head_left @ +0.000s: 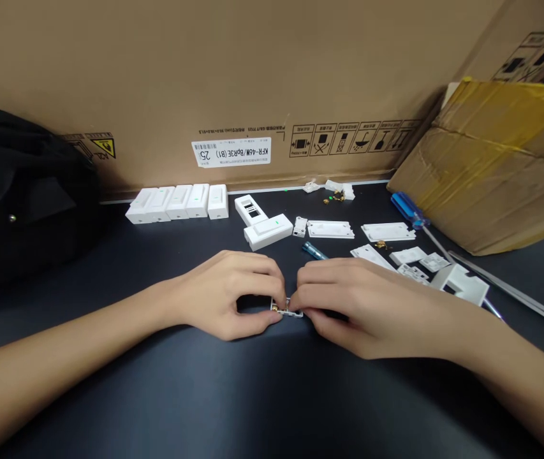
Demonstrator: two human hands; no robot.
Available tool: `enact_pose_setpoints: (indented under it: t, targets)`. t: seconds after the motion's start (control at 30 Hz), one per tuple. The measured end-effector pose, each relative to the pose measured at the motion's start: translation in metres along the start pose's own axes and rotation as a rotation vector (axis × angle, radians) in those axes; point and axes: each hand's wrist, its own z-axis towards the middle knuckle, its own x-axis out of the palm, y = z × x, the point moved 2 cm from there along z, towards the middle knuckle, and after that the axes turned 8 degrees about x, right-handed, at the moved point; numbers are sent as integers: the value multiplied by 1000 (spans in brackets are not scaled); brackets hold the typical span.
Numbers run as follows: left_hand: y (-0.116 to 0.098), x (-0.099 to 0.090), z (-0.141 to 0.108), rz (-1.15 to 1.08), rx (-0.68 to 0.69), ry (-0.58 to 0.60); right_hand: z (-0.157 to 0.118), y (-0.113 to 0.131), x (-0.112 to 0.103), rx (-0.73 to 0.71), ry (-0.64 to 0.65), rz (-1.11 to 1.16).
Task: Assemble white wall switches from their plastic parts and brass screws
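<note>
Between my hands is a small white plastic switch base (293,313) with brass bits at its left end. My left hand (233,294) pinches its left side between thumb and fingertips. At its right end, my right hand (343,296) is closed, fingers bent and pressed together against the piece. The right fingertips hide part of the base, and I cannot make out any smaller part in them. Just beyond the hands lies a dark blue-green screwdriver handle (314,250), partly covered by my right hand. An assembled white switch (268,232) rests behind my left hand, overlapping an open white housing (249,209).
Several white switches (176,203) stand in a row at back left, near a black bag (23,197). White plates (331,229), brass bits (338,196) and a white housing (463,284) lie rightward. A blue screwdriver (406,209) leans by a taped carton (501,166). Behind stands a large cardboard box (233,70).
</note>
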Motion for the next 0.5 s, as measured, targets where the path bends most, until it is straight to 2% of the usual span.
enact_pose_setpoints:
  t: [0.27, 0.5]
  targets:
    - [0, 0, 0, -17, -38, 3, -4, -1, -3, 11, -35, 6]
    - [-1, -1, -2, -21, -70, -7, -5, -12, -12, 81, -148, -48]
